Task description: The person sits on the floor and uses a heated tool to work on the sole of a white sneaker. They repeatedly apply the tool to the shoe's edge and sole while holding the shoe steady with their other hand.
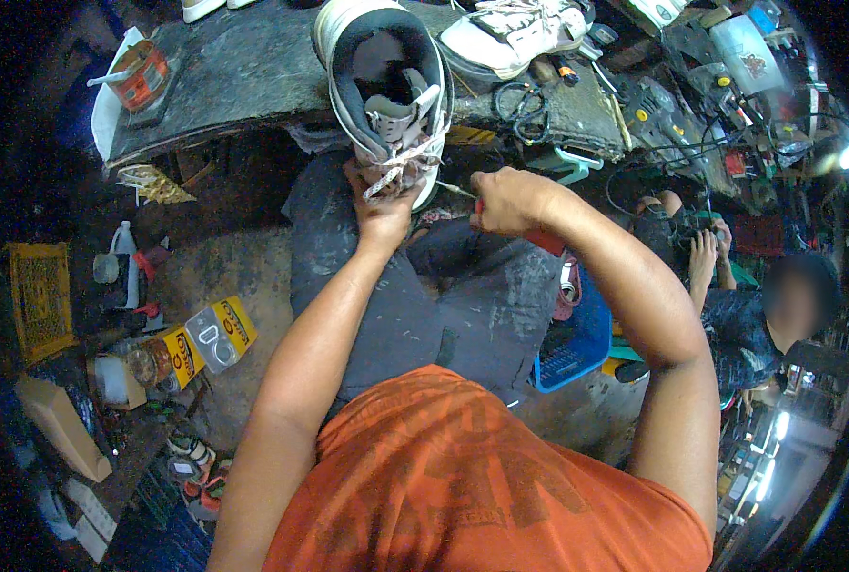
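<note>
A white-and-grey sneaker (396, 124) with a dark lining and loose laces is held upright at the bench's front edge, opening toward me. My left hand (382, 210) grips it around the toe from below, fingers partly hidden behind it. Just to the right, my right hand (515, 200) is closed on a thin tool (458, 189) with a red handle and a pale shaft, pointed at the shoe's lower right side. Whether its tip touches the shoe is unclear.
The worn bench (224, 76) holds a red tub (143, 81), white shoes (501, 38), cables and tools. A blue basket (567, 353) sits right of my legs. Another person (739, 324) works at the right. A yellow crate (39, 296) and cardboard box (62, 429) lie left.
</note>
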Tool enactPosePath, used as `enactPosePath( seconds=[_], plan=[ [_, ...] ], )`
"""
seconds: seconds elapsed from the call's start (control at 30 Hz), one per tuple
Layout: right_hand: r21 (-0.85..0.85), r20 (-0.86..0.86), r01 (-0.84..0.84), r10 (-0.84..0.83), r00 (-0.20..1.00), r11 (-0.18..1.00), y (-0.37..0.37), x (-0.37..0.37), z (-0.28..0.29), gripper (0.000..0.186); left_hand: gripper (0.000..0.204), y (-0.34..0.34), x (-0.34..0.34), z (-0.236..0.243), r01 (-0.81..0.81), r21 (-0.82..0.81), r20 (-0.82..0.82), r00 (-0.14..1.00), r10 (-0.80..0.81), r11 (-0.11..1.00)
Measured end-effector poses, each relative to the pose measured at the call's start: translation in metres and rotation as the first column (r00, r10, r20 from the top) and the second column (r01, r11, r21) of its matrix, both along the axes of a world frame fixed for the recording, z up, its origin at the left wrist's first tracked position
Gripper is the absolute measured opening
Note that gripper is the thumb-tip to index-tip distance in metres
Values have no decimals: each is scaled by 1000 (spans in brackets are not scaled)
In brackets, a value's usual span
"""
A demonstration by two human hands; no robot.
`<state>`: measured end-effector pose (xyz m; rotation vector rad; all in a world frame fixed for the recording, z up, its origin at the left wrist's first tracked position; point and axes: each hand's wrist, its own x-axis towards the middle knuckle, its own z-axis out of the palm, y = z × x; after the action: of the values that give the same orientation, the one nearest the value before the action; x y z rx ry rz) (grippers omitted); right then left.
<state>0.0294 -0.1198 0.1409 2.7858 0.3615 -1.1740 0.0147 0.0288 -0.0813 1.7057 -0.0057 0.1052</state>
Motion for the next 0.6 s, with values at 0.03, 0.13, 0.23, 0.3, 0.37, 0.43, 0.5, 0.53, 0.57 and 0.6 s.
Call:
enactPosePath(
  seconds=[0.03, 0.13, 0.23, 0.3, 0.37, 0.43, 0.5, 0.53, 0.57, 0.6],
  plan=[
    [-10, 10, -3, 3, 1000, 1000, 0, 2, 2, 41, 106, -1, 0, 1, -6, 18, -9, 1000, 6, 1000],
    [-44, -31, -17, 16, 999, 999, 3, 9, 9, 41, 108, -1, -1, 4, -18, -193, -74, 997, 4, 981],
    [-61, -24, -66, 64, 998, 996, 5, 13, 13, 41, 108, -1, -1, 9, -41, -46, -50, 998, 38, 998],
    [-69, -19, -70, 69, 997, 995, 5, 15, 16, 41, 108, -1, -2, 12, -32, 28, -43, 999, 34, 999],
    [-74, -18, -70, 69, 997, 995, 4, 16, 16, 42, 109, 0, -1, 16, -17, 14, -60, 998, 18, 1000],
    [-66, -15, -75, 74, 997, 995, 4, 15, 15, 43, 109, 1, -2, 18, -1, -82, -92, 996, -7, 997],
    [-87, -38, -53, 50, 998, 995, 7, 14, 11, 44, 107, 1, -2, 19, -4, -157, -103, 995, -12, 988],
    [-113, -53, -42, 36, 998, 993, 8, 13, 10, 45, 106, 1, -2, 18, -17, -131, -89, 996, 6, 991],
    [-89, -54, -56, 51, 997, 994, 8, 12, 9, 45, 105, 0, -3, 17, -31, -104, -76, 997, 23, 994],
    [-83, -58, -65, 60, 996, 994, 9, 10, 9, 46, 104, 0, -3, 16, -54, -20, -45, 998, 53, 998]
  ],
)
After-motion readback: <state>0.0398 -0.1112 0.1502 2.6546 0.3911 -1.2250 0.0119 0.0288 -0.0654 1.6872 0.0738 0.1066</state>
